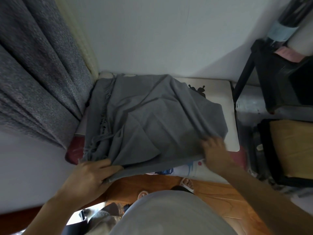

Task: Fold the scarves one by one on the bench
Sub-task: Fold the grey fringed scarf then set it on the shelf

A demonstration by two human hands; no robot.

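Lying rumpled across the bench (228, 106), a grey scarf (152, 119) covers most of the pale seat top, leaving bare only a strip along the right side and the far right corner. Its fringe (101, 126) trails down the left side in loose strands, and several creases run across the middle where the cloth is doubled over itself. The left hand (91, 175) is at the near left corner of the scarf, fingers curled over the near edge with the thumb on top, pinching the cloth. The right hand (215, 150) is at the near right corner, blurred, with its fingers spread down on the cloth; whether it pinches the edge or only presses on it cannot be told. The near hem runs between the two hands, just past the near edge of the bench. A dark grey curtain (39, 68) hangs to the left, touching the bench's far left corner. A black frame shelf (271, 73) stands to the right, with a tan board (294, 146) nearer. Below the hands are a wooden floor (220, 200) and sandalled feet (186, 182).
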